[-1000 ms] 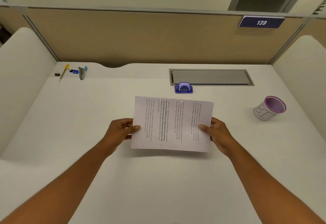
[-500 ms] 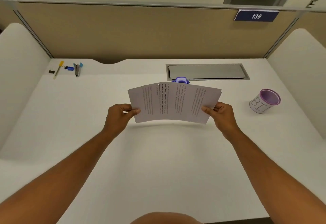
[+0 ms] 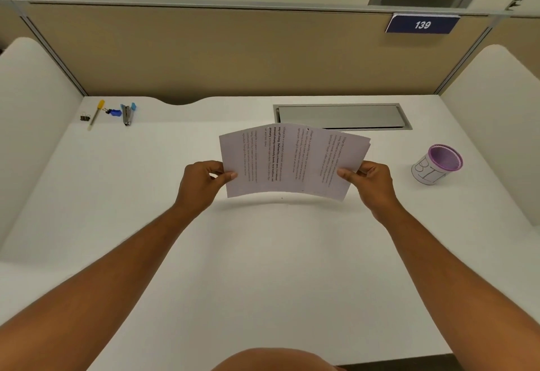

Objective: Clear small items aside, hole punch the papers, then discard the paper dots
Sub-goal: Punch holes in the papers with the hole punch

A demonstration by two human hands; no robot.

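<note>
Fingers and thumbs of both hands pinch the short side edges of a thin stack of white printed paper sheets [image 3: 292, 163], held just above the middle of the white desk [image 3: 263, 268]. On the left hand [image 3: 201, 183] the thumb lies on top of the sheets and the curled fingers are tucked beneath; the right hand [image 3: 371, 182] grips the opposite edge the same way. Both bare forearms reach forward from the lower corners and converge toward the stack. The sheets bow upward in the middle, their text runs sideways, and at the right end the edges are slightly fanned. Just behind the papers sits a grey metal cable hatch [image 3: 342, 116] set into the desk. To the right, well apart, stands a small white cup with a purple rim [image 3: 436, 164]. At the far left corner lie a black binder clip [image 3: 84, 116], a yellow-capped pen [image 3: 96, 114], a small blue clip [image 3: 114, 112] and a grey and blue stapler [image 3: 127, 113]. A tan partition wall [image 3: 204, 54] carries a navy sign reading 139 [image 3: 422, 24].
</note>
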